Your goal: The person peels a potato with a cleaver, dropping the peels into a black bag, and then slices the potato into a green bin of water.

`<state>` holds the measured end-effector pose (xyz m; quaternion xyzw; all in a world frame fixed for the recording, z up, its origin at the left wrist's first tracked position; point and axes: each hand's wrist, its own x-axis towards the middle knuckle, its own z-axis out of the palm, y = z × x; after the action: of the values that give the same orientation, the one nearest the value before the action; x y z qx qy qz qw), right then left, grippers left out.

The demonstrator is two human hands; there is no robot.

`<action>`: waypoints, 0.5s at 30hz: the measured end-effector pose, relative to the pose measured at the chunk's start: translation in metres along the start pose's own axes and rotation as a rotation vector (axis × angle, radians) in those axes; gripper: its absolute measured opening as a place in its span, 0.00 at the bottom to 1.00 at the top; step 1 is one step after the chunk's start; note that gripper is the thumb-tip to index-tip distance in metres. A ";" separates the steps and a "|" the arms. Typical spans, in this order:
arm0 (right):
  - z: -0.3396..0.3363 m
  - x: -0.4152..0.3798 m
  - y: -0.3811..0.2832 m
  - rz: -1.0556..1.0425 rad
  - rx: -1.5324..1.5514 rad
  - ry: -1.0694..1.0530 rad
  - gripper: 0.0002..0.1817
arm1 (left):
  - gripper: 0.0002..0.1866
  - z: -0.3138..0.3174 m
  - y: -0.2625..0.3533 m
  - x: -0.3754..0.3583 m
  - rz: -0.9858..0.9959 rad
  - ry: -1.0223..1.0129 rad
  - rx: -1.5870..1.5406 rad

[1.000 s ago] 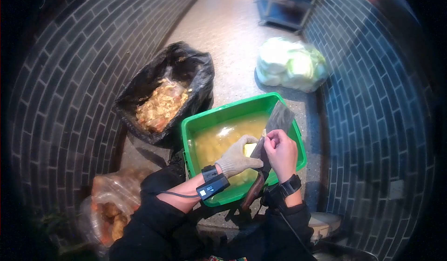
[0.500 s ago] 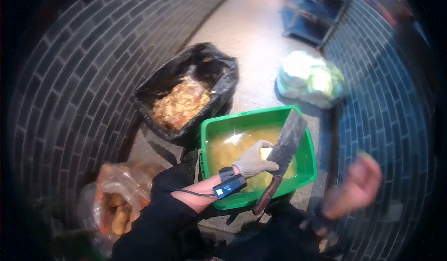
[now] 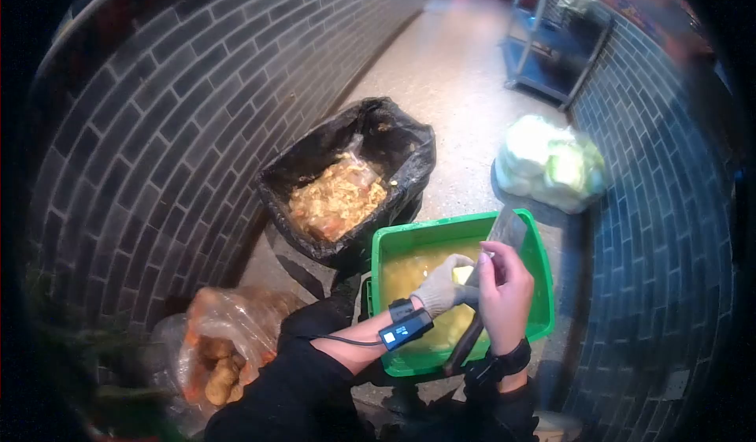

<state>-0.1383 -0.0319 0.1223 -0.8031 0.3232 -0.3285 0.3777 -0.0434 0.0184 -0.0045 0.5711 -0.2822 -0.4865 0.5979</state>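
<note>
My left hand (image 3: 442,288), in a pale knit glove, is closed around a peeled yellow potato (image 3: 462,275) over the green tub (image 3: 543,284). The same hand steadies a cleaver whose broad grey blade (image 3: 510,225) tilts up to the right and whose dark handle (image 3: 465,349) points down toward me. My bare right hand (image 3: 505,288) is in front of the blade, thumb and fingertips pinched together against it. Whether anything is between those fingertips I cannot make out. Murky water (image 3: 417,265) fills the tub's bottom, with pale pieces (image 3: 461,324) below my hands.
A black-lined bin (image 3: 417,154) of food scraps (image 3: 335,198) stands beyond the tub to the left. Nearer, a clear plastic bag (image 3: 260,316) holds unpeeled potatoes (image 3: 223,379). Bagged cabbages (image 3: 551,162) sit right, before a metal rack (image 3: 547,52). Brick walls (image 3: 197,119) flank both sides.
My right hand has swung in from the right side to the cleaver blade, its fingers closing. My left hand keeps the potato and cleaver. The whole view has shifted slightly.
</note>
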 end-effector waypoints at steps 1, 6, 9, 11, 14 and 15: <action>-0.005 0.000 0.013 -0.001 -0.014 -0.002 0.10 | 0.30 -0.003 0.003 0.003 0.003 -0.006 -0.013; 0.006 -0.041 0.115 0.373 -0.025 -0.034 0.16 | 0.36 -0.015 0.033 0.000 0.017 0.171 0.073; 0.010 -0.043 0.104 0.740 0.802 -0.249 0.14 | 0.38 -0.017 0.037 -0.001 0.054 0.161 0.002; 0.011 -0.041 0.095 0.753 0.880 -0.267 0.13 | 0.38 -0.016 0.026 0.008 0.107 0.221 0.028; 0.011 -0.046 0.100 0.957 1.221 -0.297 0.13 | 0.35 -0.004 0.048 -0.003 0.047 0.161 -0.006; 0.010 -0.048 0.105 0.937 1.236 -0.293 0.13 | 0.32 -0.004 0.045 -0.002 0.017 0.118 -0.036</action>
<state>-0.1865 -0.0445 0.0174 -0.2628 0.3337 -0.1460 0.8935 -0.0289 0.0166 0.0380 0.5855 -0.2425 -0.4522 0.6276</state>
